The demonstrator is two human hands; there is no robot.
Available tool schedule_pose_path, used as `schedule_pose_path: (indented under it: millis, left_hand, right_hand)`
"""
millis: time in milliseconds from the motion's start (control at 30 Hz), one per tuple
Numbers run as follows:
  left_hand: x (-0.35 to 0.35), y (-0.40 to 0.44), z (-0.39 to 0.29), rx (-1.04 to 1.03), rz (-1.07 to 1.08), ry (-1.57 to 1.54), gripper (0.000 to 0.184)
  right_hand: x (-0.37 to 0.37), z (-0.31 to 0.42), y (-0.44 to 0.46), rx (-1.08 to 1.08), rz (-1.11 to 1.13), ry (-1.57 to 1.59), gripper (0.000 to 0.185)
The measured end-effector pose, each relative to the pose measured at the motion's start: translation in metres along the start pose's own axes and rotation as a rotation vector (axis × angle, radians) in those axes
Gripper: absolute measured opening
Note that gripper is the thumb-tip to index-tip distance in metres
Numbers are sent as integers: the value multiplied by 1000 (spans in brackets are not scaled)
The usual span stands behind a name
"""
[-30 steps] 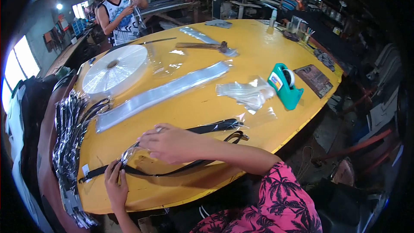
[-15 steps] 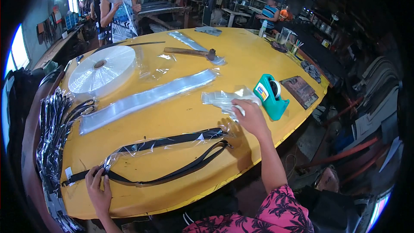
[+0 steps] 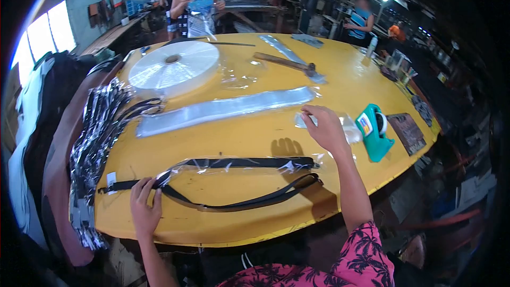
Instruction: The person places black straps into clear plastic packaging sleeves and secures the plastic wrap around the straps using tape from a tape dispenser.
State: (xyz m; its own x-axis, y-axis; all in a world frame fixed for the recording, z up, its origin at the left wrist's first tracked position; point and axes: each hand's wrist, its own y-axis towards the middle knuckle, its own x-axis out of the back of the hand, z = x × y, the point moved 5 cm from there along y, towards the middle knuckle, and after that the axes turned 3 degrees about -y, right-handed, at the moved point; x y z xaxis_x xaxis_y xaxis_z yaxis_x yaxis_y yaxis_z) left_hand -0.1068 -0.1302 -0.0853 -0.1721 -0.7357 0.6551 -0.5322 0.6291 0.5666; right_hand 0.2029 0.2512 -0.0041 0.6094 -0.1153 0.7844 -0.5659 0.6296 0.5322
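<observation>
A black strap (image 3: 244, 162), partly inside a clear plastic sleeve (image 3: 212, 170), lies looped across the near part of the table. My left hand (image 3: 146, 210) is closed over the strap near its left end, where the plastic bunches up; a small white tag (image 3: 111, 179) lies beside it. My right hand (image 3: 325, 130) hovers above the table with its fingers loosely bent and apart, and nothing shows in them. Behind it lies a stack of small clear plastic sleeves (image 3: 350, 128), partly hidden. A green tape dispenser (image 3: 376, 137) stands to its right.
On the yellow table (image 3: 255, 138) are a large plastic roll (image 3: 199, 69), long plastic sleeves (image 3: 228, 109), a hammer (image 3: 281, 61) and a dark slab (image 3: 407, 134). Many wrapped straps (image 3: 95, 143) hang over the left edge. One person (image 3: 201, 0) stands across the table.
My right hand has lifted off the small plastic sleeves and moved slightly away from the dispenser. My left hand stays on the strap. The head view has turned left.
</observation>
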Motion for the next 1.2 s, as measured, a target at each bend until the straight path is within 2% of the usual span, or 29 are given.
schedule_pose_path:
  millis: [67, 133, 167, 233, 367, 433, 467, 533, 567, 633, 767, 900, 967, 1033, 1100, 1167, 1200]
  left_hand:
    - [1, 0, -3, -14, 0, 11, 30]
    - [3, 0, -4, 2, -4, 19, 30]
    - [2, 1, -3, 13, 0, 16, 30]
    - [4, 1, -3, 3, -9, 29, 31]
    - [5, 2, -3, 10, -19, 48, 33]
    - [5, 3, 1, 77, -18, 35, 33]
    - [4, 3, 5, 82, -18, 17, 33]
    - [5, 3, 8, 95, -34, 9, 34]
    - [6, 3, 9, 110, -36, -3, 34]
    - [9, 4, 9, 109, -50, 14, 36]
    - [8, 6, 10, 123, -14, -35, 35]
    - [8, 3, 10, 85, -41, -50, 34]
    - [9, 3, 10, 81, -54, -69, 33]
    - [11, 0, 10, 79, -109, -69, 30]
    - [12, -1, 7, 50, -130, -118, 28]
    - [17, -1, -7, 23, -162, -159, 27]
    - [20, 1, -27, -21, -185, -226, 28]
  right_hand:
    - [-21, 15, 18, 46, 33, 20, 21]
    - [-51, 30, 35, 188, 82, 12, 21]
    - [-61, 36, 47, 197, 77, 13, 21]
    - [-91, 46, 71, 202, 280, -62, 23]
    - [-157, 44, 133, 257, 295, -138, 26]
    - [-190, 41, 163, 112, 410, -184, 37]
    - [-202, 45, 174, 121, 402, -183, 37]
    - [-219, 44, 196, -85, 392, -39, 46]
    - [-227, 48, 203, -73, 382, -38, 46]
    - [-248, 43, 207, -201, 316, -21, 53]
    - [-287, 19, 220, -167, 165, 17, 46]
    - [-227, 18, 236, -2, -91, 361, 27]
    - [-167, 36, 235, -35, -76, 680, 28]
    - [-92, 69, 220, 105, -98, 713, 33]
    - [-19, 106, 189, 398, -72, 645, 39]
    - [43, 138, 140, 317, 206, 620, 43]
    - [67, 152, 114, 386, 299, 595, 43]
